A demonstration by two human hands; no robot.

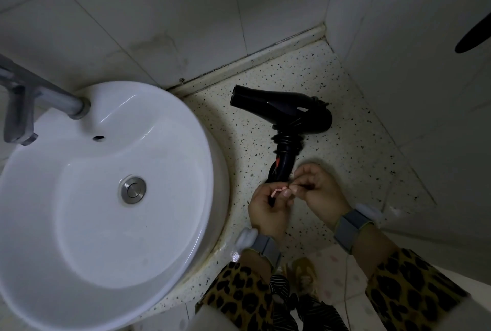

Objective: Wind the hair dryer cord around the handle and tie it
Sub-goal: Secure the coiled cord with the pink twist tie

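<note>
On the speckled counter (345,160) right of the sink (204,131), the hair dryer (281,107) lies flat, nozzle toward the sink, handle (285,163) pointing back at me. The cord (288,142) is wrapped in tight coils round the top of the handle, just under the body. The lower handle is bare. I can't see the plug.

I've got both hands at the handle's bottom end. My left hand (268,208) has its fingers curled, thumb and forefinger pinching a small pink tie (278,192). My right hand (321,192) is touching the left one, its fingers curled in too, pinching a thin dark strand. It looks like the cord's loose end, though it's small and I can't be sure. Neither hand grips the dryer body.

Step, as I read it: winding is mostly done and I'm on the tying part, getting the pink tie onto the cord end.

Next move, my guess: bring the tie round the cord tail and the handle or coils, then cinch it so the wraps can't slip. That needs a fine two-handed pinch, with one hand keeping the tail taut against the handle while the other loops. Risk: the top coils loosen if the tail goes slack.

A grey faucet (39,96) sits far left, and there are grey bands on both my wrists.
</note>
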